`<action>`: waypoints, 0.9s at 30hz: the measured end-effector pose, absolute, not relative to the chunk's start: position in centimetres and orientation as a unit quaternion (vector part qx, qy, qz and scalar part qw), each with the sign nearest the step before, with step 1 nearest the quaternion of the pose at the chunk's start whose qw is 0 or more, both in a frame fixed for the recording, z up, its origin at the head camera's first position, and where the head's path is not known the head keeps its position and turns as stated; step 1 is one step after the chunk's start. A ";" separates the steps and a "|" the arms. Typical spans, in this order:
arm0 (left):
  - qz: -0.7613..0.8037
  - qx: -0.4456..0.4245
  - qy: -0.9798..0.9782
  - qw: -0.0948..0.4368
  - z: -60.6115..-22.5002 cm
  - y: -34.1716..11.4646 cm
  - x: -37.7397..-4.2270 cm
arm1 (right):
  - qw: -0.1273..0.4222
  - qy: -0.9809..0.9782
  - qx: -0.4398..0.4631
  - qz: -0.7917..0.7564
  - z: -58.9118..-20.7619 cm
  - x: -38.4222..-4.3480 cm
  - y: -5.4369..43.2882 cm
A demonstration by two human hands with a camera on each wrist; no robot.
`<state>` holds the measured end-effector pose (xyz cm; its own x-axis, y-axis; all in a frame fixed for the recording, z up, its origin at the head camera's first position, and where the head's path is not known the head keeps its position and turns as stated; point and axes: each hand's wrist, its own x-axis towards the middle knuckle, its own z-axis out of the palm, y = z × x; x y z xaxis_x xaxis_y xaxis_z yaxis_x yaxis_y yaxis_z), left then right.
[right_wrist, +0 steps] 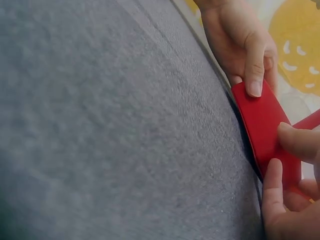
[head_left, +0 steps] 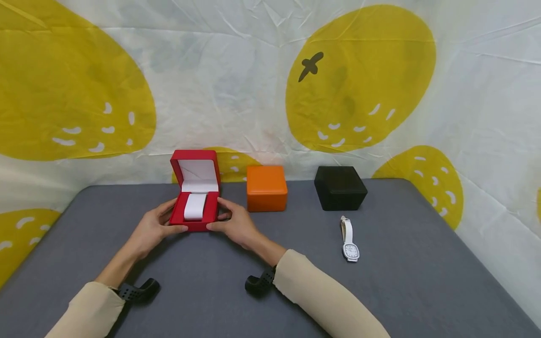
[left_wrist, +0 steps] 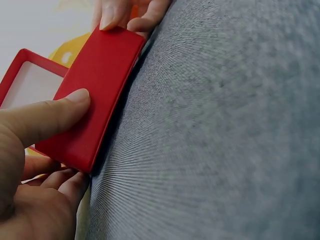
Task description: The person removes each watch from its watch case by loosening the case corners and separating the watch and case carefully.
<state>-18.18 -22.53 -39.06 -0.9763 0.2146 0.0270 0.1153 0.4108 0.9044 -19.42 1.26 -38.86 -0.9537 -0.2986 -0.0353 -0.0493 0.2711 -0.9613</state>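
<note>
A red watch box stands at the back left of the table with its lid raised, white lining inside the lid and a white cushion in its base. My left hand grips the box's left side, thumb on the front face and fingers along the side. On the opposite side my right hand holds the box, its thumb at the front right corner. Both wrist views show the red front face between the two thumbs, close to the cloth.
An orange box sits right of the red one, and a black box farther right, both closed. A white watch lies in front of the black box. Grey cloth covers the table; a patterned curtain hangs behind it.
</note>
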 end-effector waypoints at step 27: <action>0.525 0.072 0.848 0.013 -39.9 -22.2 -19.4 | 0.072 0.813 -0.095 -0.570 -38.9 -20.3 0.2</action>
<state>-19.37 -22.19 -39.88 -0.9894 0.1352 0.0533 0.1079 0.4382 0.8924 -20.30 0.20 -38.92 -0.9715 -0.2368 -0.0079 -0.0730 0.3311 -0.9407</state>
